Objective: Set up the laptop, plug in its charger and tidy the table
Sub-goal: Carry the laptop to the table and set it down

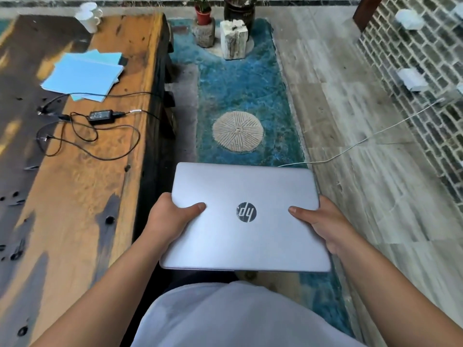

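Note:
A closed silver laptop (246, 236) with a round logo on its lid is held flat in front of me, above the floor and to the right of the wooden table (82, 186). My left hand (172, 220) grips its left edge, thumb on the lid. My right hand (319, 224) grips its right edge the same way. The black charger brick (101, 116) lies on the table with its cables (110, 156) looped loosely around it. Blue folders (84, 75) lie spread behind the charger.
White mugs (89, 15) stand at the table's far end. A blue-green rug (240, 96) with a round stone disc (238, 131) covers the floor ahead. A potted plant (203, 13) and a stone block (234, 38) stand beyond. A white cable (363, 141) crosses the tiles toward the brick wall.

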Available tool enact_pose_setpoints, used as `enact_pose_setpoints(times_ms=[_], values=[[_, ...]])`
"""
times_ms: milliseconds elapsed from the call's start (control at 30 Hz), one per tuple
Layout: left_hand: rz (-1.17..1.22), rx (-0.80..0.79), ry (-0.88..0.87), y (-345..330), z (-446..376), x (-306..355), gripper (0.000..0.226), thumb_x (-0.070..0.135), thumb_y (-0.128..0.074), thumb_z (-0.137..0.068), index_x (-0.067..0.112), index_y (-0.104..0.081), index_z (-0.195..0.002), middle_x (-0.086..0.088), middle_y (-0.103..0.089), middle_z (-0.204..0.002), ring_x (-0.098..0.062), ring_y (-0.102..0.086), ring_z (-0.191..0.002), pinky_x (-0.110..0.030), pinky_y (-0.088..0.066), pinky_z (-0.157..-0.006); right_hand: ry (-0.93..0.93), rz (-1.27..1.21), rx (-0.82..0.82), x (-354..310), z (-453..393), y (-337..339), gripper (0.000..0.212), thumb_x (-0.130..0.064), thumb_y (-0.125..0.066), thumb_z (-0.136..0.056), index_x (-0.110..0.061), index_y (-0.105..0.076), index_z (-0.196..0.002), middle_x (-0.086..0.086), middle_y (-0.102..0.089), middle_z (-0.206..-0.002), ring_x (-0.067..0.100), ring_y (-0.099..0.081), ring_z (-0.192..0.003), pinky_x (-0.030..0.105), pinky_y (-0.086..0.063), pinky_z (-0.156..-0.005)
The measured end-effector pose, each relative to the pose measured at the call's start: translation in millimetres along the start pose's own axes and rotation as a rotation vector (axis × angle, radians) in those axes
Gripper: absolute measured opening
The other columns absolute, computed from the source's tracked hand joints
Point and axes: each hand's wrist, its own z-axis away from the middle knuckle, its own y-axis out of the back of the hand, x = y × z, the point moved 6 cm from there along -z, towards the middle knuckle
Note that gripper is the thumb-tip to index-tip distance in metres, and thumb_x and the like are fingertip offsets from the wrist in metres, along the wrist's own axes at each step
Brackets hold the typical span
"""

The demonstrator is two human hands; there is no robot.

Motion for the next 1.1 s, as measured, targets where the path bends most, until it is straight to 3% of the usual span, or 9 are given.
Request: enact_pose_setpoints(times_ms=[233,467,600,700,800,933,1033,1100], values=[[-0.02,-0.068,-0.047,22,-90,49,0.061,0.05,-0.084,-0.067,0.012,-0.059,-0.108,-0.004,-0.068,-0.102,-0.023,-0.067,-0.087,-0.042,-0.055,-0.073,0.009,-0.027,0.03,-49,-62,-27,0.026,-0.004,-0.076,-0.08,-0.008,-0.069,-0.105,0.01,-0.078,-0.096,0.025,-0.075,-0.081,0.032,-0.059,-0.059],[-0.005,-0.055,-0.023,29,-157,84,0.06,0.05,-0.084,-0.067,0.012,-0.062,-0.108,-0.003,-0.07,-0.1,-0.023,-0.068,-0.086,-0.041,-0.056,-0.073,-0.007,-0.026,0.014,-87,-134,-38,0.026,-0.008,-0.079,-0.078,-0.013,-0.069,-0.101,0.008,-0.078,-0.095,0.026,-0.075,-0.082,0.035,-0.058,-0.064],[0.012,0.013,0.012,21,-197,103,0.057,0.05,-0.085,-0.066,0.016,-0.057,-0.102,0.002,-0.067,-0.095,-0.015,-0.064,-0.081,-0.03,-0.046,-0.057,-0.024,0.001,-0.047,-110,-191,-39,0.029,-0.008,-0.078,-0.078,-0.013,-0.069,-0.106,0.009,-0.077,-0.101,0.028,-0.074,-0.089,0.042,-0.058,-0.077],[0.043,0.036,0.043,14,-230,121,0.059,0.051,-0.085,-0.065,0.015,-0.059,-0.103,0.001,-0.068,-0.096,-0.017,-0.066,-0.082,-0.029,-0.044,-0.056,-0.026,0.019,-0.069,-133,-245,-37,0.035,-0.009,-0.08,-0.076,-0.013,-0.067,-0.109,0.007,-0.077,-0.101,0.028,-0.074,-0.089,0.04,-0.059,-0.074],[0.09,0.116,0.098,13,-258,138,0.06,0.051,-0.085,-0.065,0.017,-0.054,-0.104,0.004,-0.064,-0.096,-0.014,-0.063,-0.084,-0.029,-0.044,-0.058,-0.013,0.089,-0.149,-166,-304,-44,0.041,-0.012,-0.083,-0.073,-0.013,-0.066,-0.11,0.007,-0.077,-0.101,0.028,-0.074,-0.089,0.04,-0.06,-0.071],[0.178,0.22,0.202,19,-276,152,0.058,0.053,-0.084,-0.065,0.02,-0.051,-0.101,0.006,-0.062,-0.095,-0.012,-0.061,-0.082,-0.027,-0.042,-0.057,-0.014,0.208,-0.297,-218,-369,-69,0.049,-0.018,-0.085,-0.069,-0.011,-0.067,-0.114,0.009,-0.076,-0.105,0.032,-0.073,-0.094,0.048,-0.058,-0.081],[0.271,0.326,0.271,32,-276,146,0.06,0.053,-0.084,-0.065,0.019,-0.054,-0.104,0.003,-0.065,-0.097,-0.016,-0.064,-0.084,-0.031,-0.047,-0.06,0.001,0.281,-0.451,-254,-404,-109,0.046,-0.018,-0.085,-0.068,-0.016,-0.068,-0.11,0.007,-0.077,-0.101,0.028,-0.075,-0.088,0.038,-0.06,-0.064],[0.345,0.396,0.316,40,-269,136,0.062,0.053,-0.084,-0.065,0.02,-0.057,-0.11,0.002,-0.068,-0.102,-0.02,-0.066,-0.089,-0.04,-0.054,-0.073,0.02,0.327,-0.549,-272,-419,-143,0.031,-0.011,-0.082,-0.074,-0.022,-0.071,-0.1,0.003,-0.078,-0.096,0.024,-0.076,-0.082,0.032,-0.059,-0.056]])
